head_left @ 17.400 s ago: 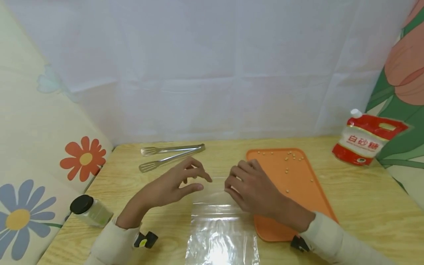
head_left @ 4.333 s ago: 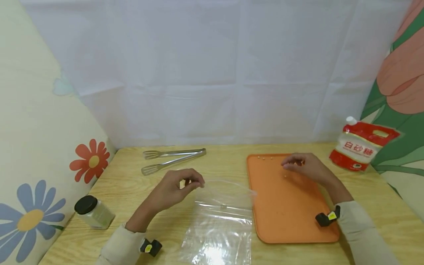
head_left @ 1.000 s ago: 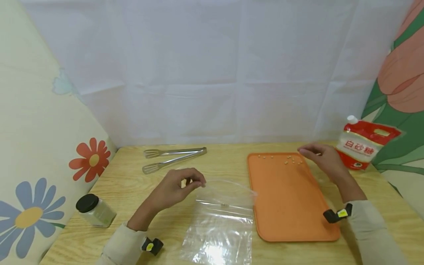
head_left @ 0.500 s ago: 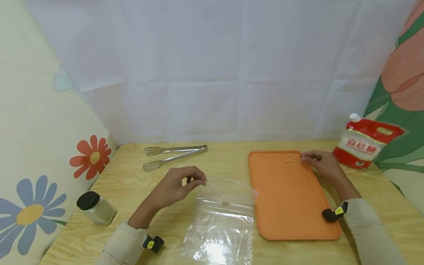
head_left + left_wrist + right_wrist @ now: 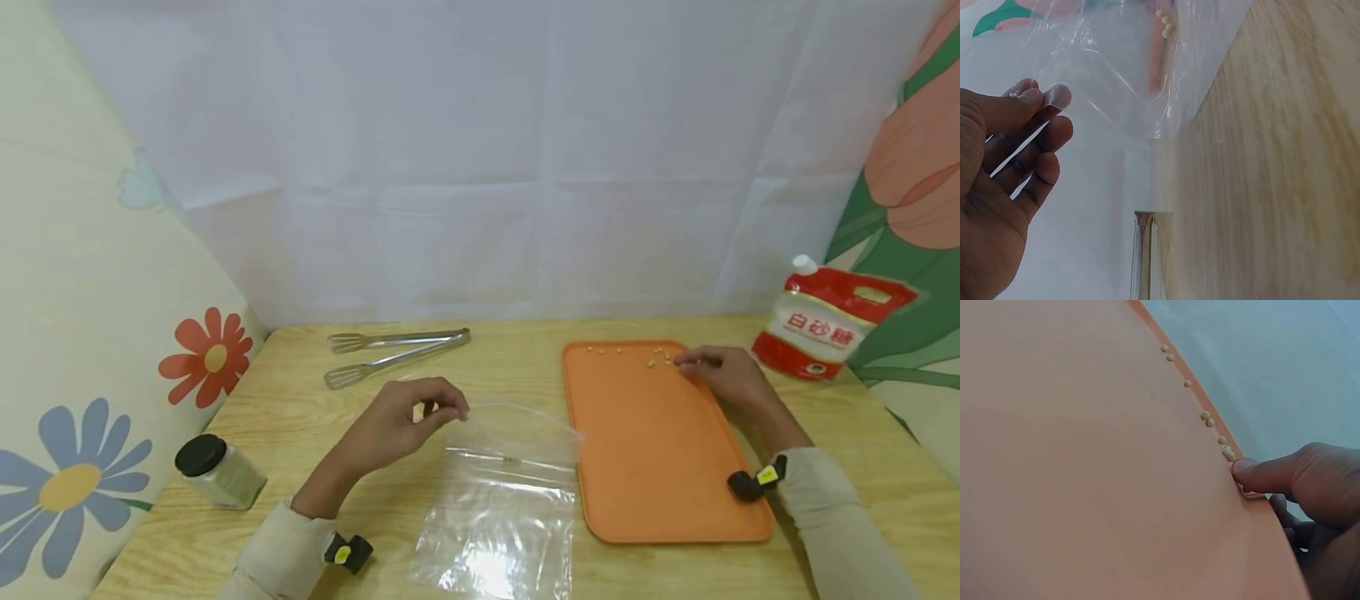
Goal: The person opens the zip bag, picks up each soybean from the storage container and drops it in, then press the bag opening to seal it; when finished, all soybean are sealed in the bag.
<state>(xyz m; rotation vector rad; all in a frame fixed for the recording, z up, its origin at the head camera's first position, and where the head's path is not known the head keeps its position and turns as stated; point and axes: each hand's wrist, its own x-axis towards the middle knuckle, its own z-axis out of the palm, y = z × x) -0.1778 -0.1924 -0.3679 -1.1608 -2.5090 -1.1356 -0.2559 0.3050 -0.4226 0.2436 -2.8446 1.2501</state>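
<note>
In the head view my left hand pinches the upper left edge of a clear zip bag between thumb and forefinger. The bag lies flat on the table with its mouth lifted; a small pale bean shows near its zip strip. My right hand is at the far right corner of an orange tray, thumb and forefinger lowered to the rim. In the right wrist view the thumb touches the end of a row of soybeans. I cannot tell whether a bean is between these fingertips.
Metal tongs lie spread at the back left. A jar with a black lid lies tilted at the left. Behind my right hand stands a red and white sugar pouch. A white cloth hangs behind the table.
Over the last second my right hand has come down and left from beyond the tray's far corner, and its fingertips now cover a corner bean. Earlier beans farther down the tray are gone. The left hand keeps still.
</note>
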